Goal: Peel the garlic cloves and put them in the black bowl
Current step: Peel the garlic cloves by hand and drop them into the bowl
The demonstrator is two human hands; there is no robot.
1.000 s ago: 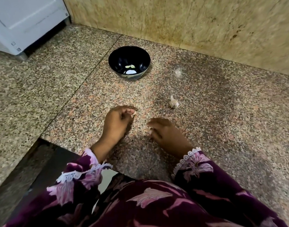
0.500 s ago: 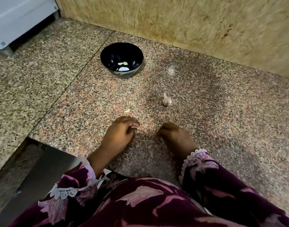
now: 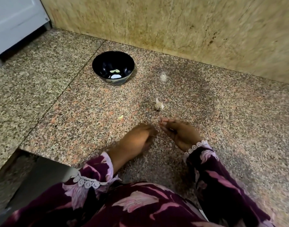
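Observation:
The black bowl (image 3: 99, 62) stands on the granite counter near the wall, with peeled garlic cloves (image 3: 114, 71) at its bottom. A small pale green garlic piece (image 3: 120, 117) lies loose on the counter in front of the bowl. A papery garlic remnant (image 3: 158, 105) sits to its right. My left hand (image 3: 137, 140) hovers low over the counter, blurred, fingers bent loosely, with nothing visible in it. My right hand (image 3: 179, 133) is just beside it, palm turned left, fingers curled toward the thumb; whether something is between them is hidden.
A stained beige wall (image 3: 173, 27) runs behind the counter. A white appliance (image 3: 14, 22) stands at the far left. The counter's front edge (image 3: 42, 153) drops off at the lower left. A faint pale smear (image 3: 163, 77) marks the stone right of the bowl.
My left hand let go of the small garlic piece, which now lies on the counter. Both hands drew closer together, and the right hand turned palm-left and lifted off the counter.

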